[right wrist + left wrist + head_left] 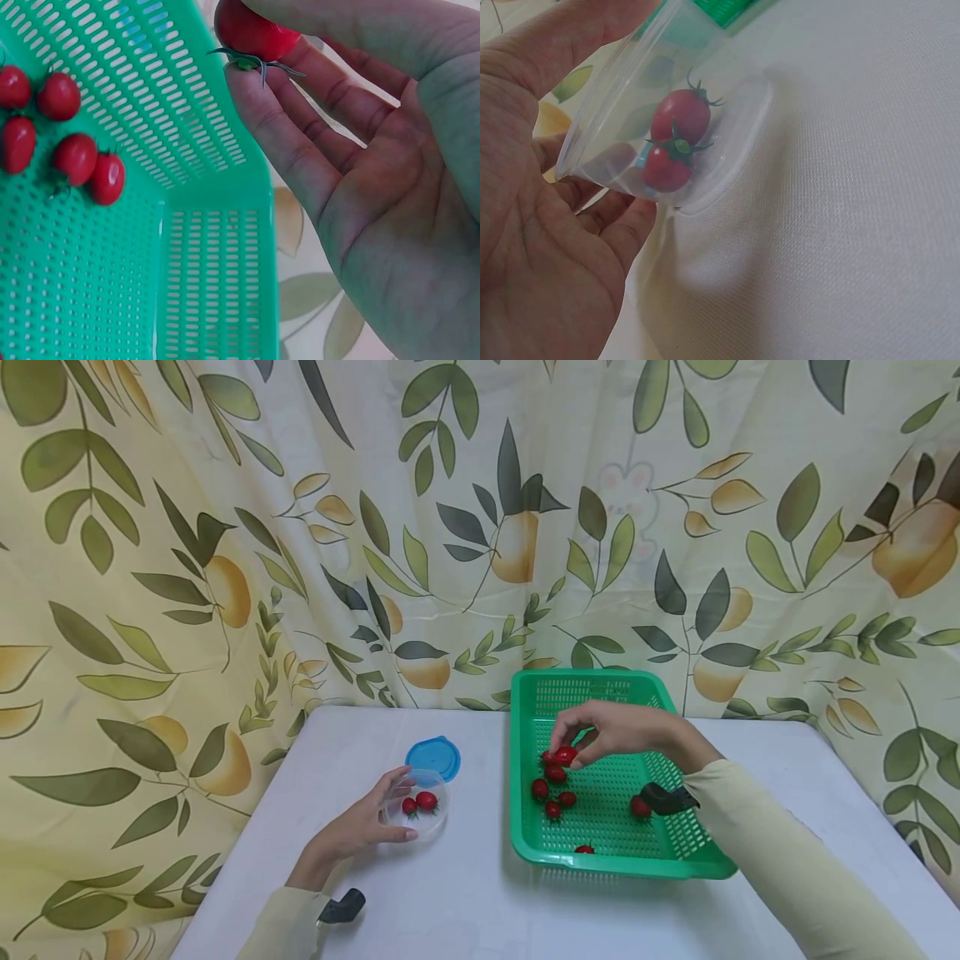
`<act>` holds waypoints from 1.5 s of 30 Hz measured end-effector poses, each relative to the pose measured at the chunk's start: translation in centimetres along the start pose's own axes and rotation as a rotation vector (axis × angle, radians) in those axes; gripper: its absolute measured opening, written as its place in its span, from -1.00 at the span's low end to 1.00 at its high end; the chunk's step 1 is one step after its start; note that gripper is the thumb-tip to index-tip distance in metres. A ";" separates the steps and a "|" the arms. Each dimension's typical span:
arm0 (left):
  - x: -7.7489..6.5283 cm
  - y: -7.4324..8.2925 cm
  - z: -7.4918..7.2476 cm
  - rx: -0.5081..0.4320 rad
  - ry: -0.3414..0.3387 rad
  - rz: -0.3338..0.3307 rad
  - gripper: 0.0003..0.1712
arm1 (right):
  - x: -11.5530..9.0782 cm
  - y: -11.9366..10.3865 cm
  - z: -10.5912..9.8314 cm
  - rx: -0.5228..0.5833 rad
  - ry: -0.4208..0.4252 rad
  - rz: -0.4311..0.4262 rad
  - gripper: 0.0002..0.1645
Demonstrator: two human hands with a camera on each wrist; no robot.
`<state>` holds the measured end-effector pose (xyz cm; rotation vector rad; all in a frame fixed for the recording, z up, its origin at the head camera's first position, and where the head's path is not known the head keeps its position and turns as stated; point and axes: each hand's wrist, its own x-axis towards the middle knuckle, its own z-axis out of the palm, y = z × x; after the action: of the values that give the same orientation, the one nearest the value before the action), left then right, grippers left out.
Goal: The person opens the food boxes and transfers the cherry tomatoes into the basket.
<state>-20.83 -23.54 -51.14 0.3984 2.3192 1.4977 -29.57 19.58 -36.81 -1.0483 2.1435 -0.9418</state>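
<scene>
My left hand point(352, 827) grips a small clear plastic cup point(604, 109) by its sides, thumb and fingers spread around it. Two red cherry tomatoes point(681, 118) with green stems lie inside, low in the cup. Over the green basket point(622, 861), my right hand point(630, 728) pinches another cherry tomato point(259, 34) between thumb and fingertips, its green stem pointing down in the right wrist view. Several more cherry tomatoes point(73, 159) lie on the basket floor, most of them grouped toward its left side.
A round blue lid point(437, 758) lies on the white table point(450, 902), just behind the cup. One tomato point(640, 807) sits apart under the right wrist, another point(584, 850) by the basket's front wall. A leaf-patterned curtain point(480, 635) hangs behind the table.
</scene>
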 end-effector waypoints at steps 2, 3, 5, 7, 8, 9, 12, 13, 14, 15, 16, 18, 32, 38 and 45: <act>0.0 0.0 0.0 -0.001 0.000 -0.002 0.17 | -0.3 0.2 -0.1 0.000 0.007 0.003 -0.68; 0.0 0.0 0.0 -0.001 -0.001 -0.001 0.17 | -0.4 0.3 -0.1 0.002 0.009 0.007 -0.68; 0.0 0.0 0.0 0.000 -0.004 0.002 0.17 | -0.7 0.6 -0.2 -0.001 0.015 0.014 -0.69; 0.0 0.1 0.0 0.002 -0.005 0.001 0.17 | -0.9 0.8 -0.2 0.000 0.020 0.026 -0.69; 0.0 0.1 0.0 0.002 -0.005 0.003 0.17 | -1.1 0.9 -0.2 0.001 0.021 0.035 -0.70; 0.0 0.1 0.0 0.004 -0.005 0.003 0.17 | -1.2 1.0 -0.2 0.001 0.022 0.039 -0.70; -0.2 0.2 -0.1 0.001 -0.003 0.001 0.17 | -1.5 1.1 -0.2 0.007 0.027 0.053 -0.70; -0.2 0.3 -0.1 -0.001 -0.003 0.003 0.17 | -1.6 1.2 -0.2 0.009 0.029 0.056 -0.69; -0.2 0.3 -0.1 -0.002 -0.003 0.005 0.17 | -1.7 1.2 -0.2 0.013 0.031 0.057 -0.69; -0.2 0.3 -0.1 -0.003 -0.003 0.005 0.17 | -1.8 1.2 -0.3 0.016 0.033 0.058 -0.70; -0.2 0.3 -0.1 -0.003 -0.003 0.004 0.17 | -1.9 1.3 -0.3 0.014 0.036 0.060 -0.70; -0.2 0.2 -0.1 0.001 -0.002 0.005 0.17 | -2.1 1.5 -0.3 0.015 0.042 0.065 -0.70; -0.1 0.1 -0.2 0.002 -0.002 -0.016 0.17 | -3.1 2.0 -0.7 0.019 0.043 0.035 -0.71; -0.1 0.2 -0.2 -0.003 -0.002 -0.018 0.18 | -3.0 1.7 -0.8 -0.019 0.045 0.026 -0.69; 0.0 0.1 -0.2 -0.002 -0.009 -0.004 0.17 | -1.5 0.7 -0.1 -0.005 0.027 0.028 -0.69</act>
<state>-20.87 -23.65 -50.96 0.3986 2.3095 1.4929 -29.17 21.19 -37.01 -1.0109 2.1773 -0.9433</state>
